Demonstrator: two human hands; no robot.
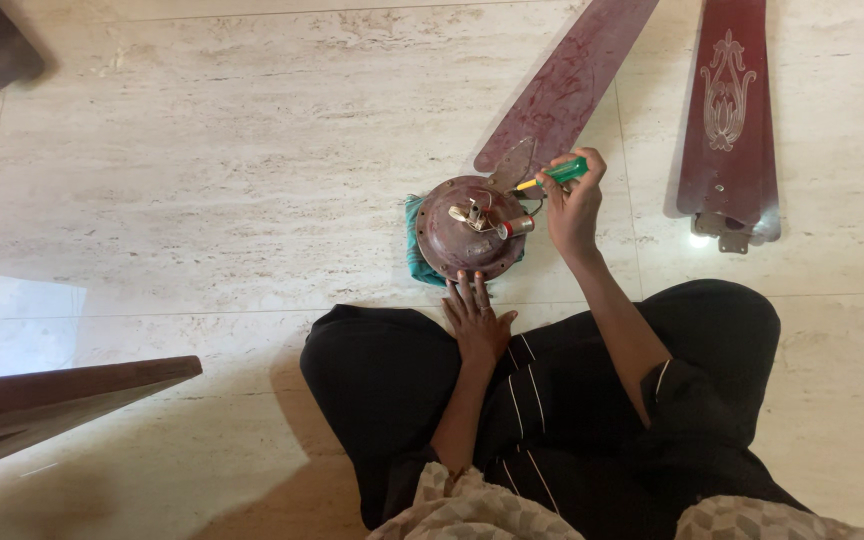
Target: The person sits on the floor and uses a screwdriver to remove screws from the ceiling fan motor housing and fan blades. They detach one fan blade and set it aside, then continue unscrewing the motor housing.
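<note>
Maroon fan motor (467,228) keeps one blade (562,88) attached while another (728,110) lies loose; right hand (574,205) fingers clasp a green screwdriver (555,175), left hand (475,318) lies open, steadying the housing.

I see soft, even daylight on the marble floor (202,180), with a pale window glare at the left edge (12,300). Shadows stay faint and short. Focus is sharp centrally; corners look slightly stretched.
</note>
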